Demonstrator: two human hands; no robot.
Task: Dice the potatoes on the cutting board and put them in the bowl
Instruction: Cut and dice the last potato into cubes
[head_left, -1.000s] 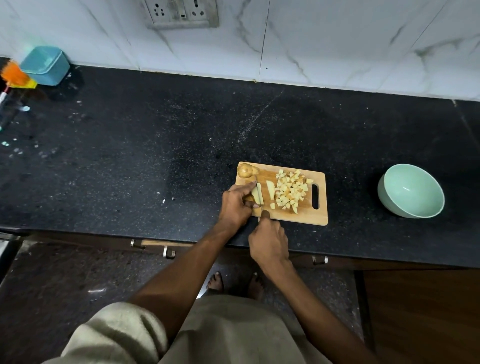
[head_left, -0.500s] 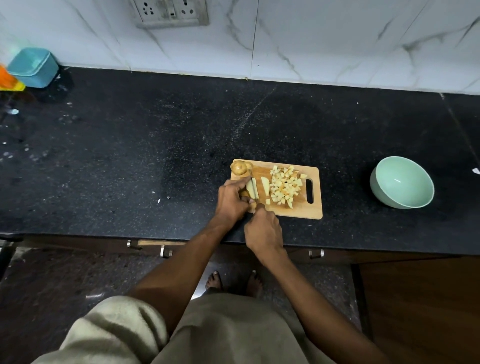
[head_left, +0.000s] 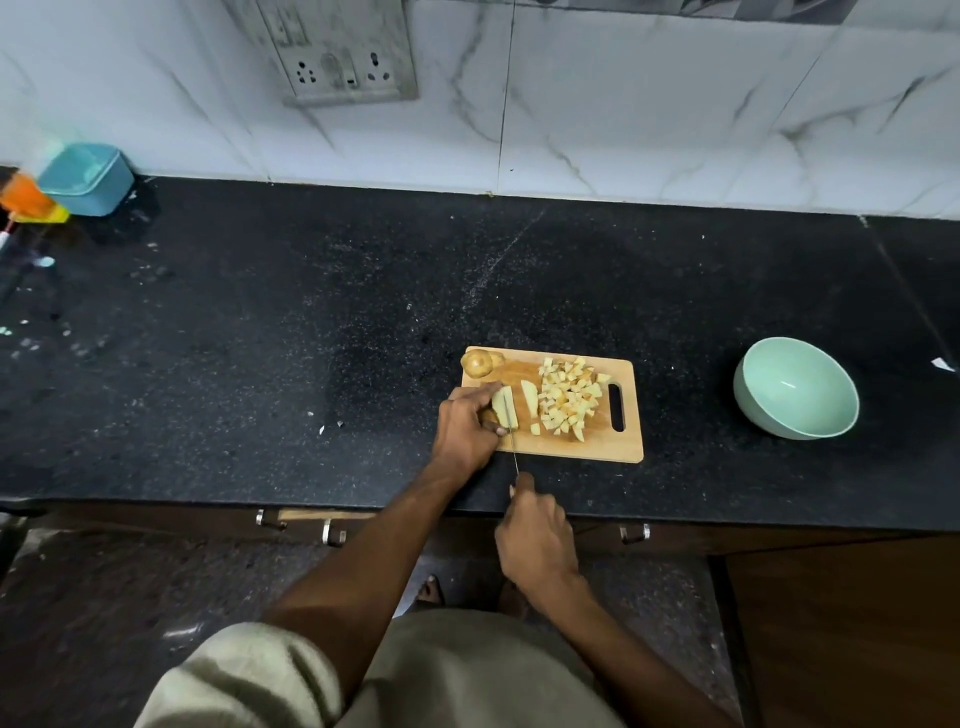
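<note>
A wooden cutting board (head_left: 618, 449) lies on the black counter. On it sit a heap of diced potato (head_left: 569, 397), one loose slice (head_left: 530, 397) and a whole unpeeled potato (head_left: 478, 362) at the far left corner. My left hand (head_left: 465, 431) grips a cut potato piece (head_left: 504, 407) at the board's left edge. My right hand (head_left: 537, 535) holds a knife (head_left: 514, 451) by its handle near the counter's front edge; the thin blade reaches up beside the held piece. A mint green bowl (head_left: 795, 387) stands to the right of the board, with nothing in it.
A blue container (head_left: 88, 179) and orange items (head_left: 23, 200) stand at the far left by the wall. A wall socket (head_left: 345, 62) is above the counter. Small scraps (head_left: 324, 423) lie left of the board. Drawer handles (head_left: 332, 532) run below the counter edge.
My right hand has drawn back toward the counter's front edge, pulling the knife with it. My left hand still holds the potato piece. The camera has tilted up a little.
</note>
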